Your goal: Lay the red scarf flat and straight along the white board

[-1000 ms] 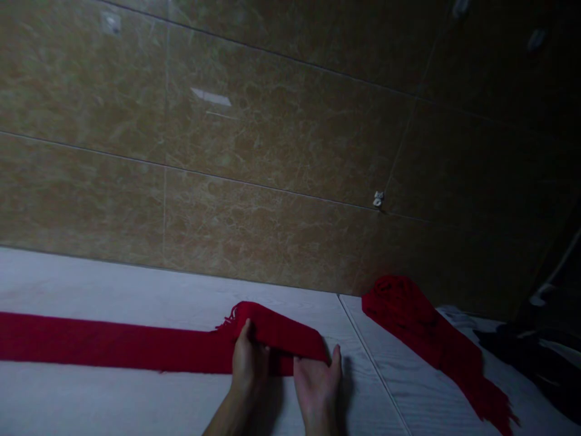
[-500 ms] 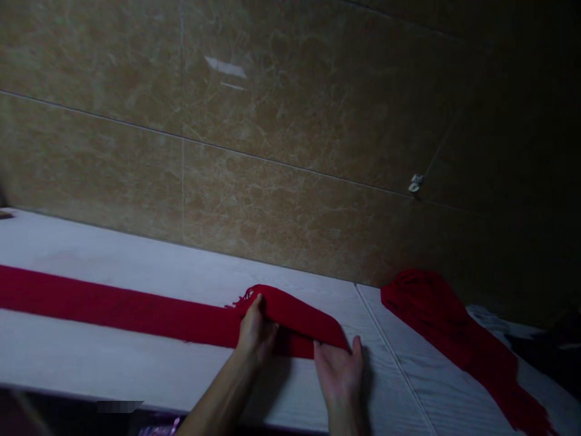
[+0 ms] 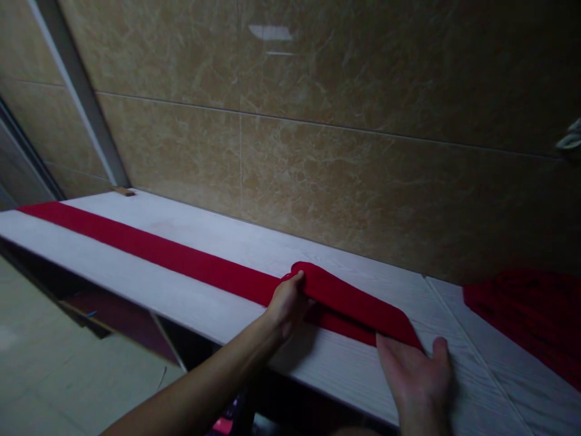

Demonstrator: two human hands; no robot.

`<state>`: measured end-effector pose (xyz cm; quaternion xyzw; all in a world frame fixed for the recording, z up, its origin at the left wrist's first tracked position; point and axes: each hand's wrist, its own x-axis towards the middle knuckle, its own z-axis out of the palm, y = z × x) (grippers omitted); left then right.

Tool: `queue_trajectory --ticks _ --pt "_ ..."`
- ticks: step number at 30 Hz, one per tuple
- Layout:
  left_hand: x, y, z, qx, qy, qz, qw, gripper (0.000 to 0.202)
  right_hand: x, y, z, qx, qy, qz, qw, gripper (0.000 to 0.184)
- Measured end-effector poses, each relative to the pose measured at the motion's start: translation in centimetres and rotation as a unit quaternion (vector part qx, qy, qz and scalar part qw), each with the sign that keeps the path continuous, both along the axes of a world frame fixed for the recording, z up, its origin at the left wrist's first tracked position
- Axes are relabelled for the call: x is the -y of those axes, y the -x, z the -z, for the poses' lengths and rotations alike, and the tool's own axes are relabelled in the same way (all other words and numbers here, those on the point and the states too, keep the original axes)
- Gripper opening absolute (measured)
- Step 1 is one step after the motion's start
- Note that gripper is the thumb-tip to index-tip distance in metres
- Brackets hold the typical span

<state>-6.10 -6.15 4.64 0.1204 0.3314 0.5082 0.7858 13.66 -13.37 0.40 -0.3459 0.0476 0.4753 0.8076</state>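
Currently, the left hand (image 3: 288, 303) grips the folded end of the red scarf (image 3: 181, 257), thumb on the upper layer, fingers beneath. The right hand (image 3: 415, 369) is open, palm up, fingers under the fold and thumb clear of the cloth. Compared with half a second ago, the view has swung left and exposes the scarf's far end; both hands keep their places at the fold, and the fringe is now almost hidden behind the left thumb. Accordingly, the fold appears held rather than advanced.

The scarf is matte, apparently soft cloth: a long, flat band of even width, lying lengthwise on the table (image 3: 204, 309). The folded flap is raised above the lower layer, leaving a narrow dark gap. The table surface is pale, with visible wood grain. To the right, a second red cloth (image 3: 531, 321) lies bunched and wrinkled. Behind, the wall (image 3: 318, 169) is glossy, brown and marbled, divided by thin, straight joints.
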Motion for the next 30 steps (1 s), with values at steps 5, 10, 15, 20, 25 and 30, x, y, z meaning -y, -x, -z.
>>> queue_trajectory --ticks 5,10,15,20,25,30 --pt "-0.6 1.0 1.1 -0.006 -0.025 -0.014 1.0 0.03 0.1 -0.5 0.9 0.015 -0.017 0.005 1.0 0.066" --pt "-1.2 2.1 2.2 -0.045 -0.037 -0.042 0.997 0.03 0.1 -0.9 1.8 0.018 -0.005 0.0 1.0 0.071" --pt "-1.3 2.9 2.5 -0.046 -0.046 -0.052 0.997 0.033 0.3 -0.2 0.7 0.028 0.005 0.013 1.0 0.069" --pt "-1.2 3.8 1.7 -0.056 -0.033 -0.064 0.996 0.031 0.6 0.5 -0.2 0.026 0.033 0.046 0.998 0.063" --pt "-1.5 5.3 0.8 -0.06 -0.031 -0.091 0.994 0.028 0.8 0.8 -0.6 0.06 0.086 0.055 0.993 0.06" --pt "-1.7 6.6 0.3 -0.072 -0.015 -0.115 0.991 0.028 0.9 0.5 -0.3 0.069 0.091 0.047 0.992 0.06"
